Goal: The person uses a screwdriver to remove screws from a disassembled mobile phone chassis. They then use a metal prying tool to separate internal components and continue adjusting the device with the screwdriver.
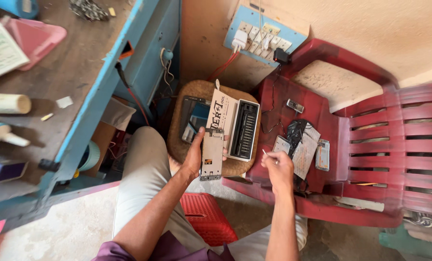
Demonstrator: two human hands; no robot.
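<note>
Left hand (194, 157): grips opened phone frame (212, 155) upright, above stool's (177, 140) front edge.
Right hand (277, 166): pinched closed on thin tool (266, 153), over red chair (322, 121) seat.
Advice: steady frame before probing; bring tip in slowly.

tool case (244, 129) on stool (177, 140) | chair (371, 145) right | bench (66, 72) left

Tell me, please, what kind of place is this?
Probably a small phone repair workshop. The left hand holds an opened phone frame, a screwdriver set lies open on a stool, and loose phones rest on a red plastic chair.
</note>
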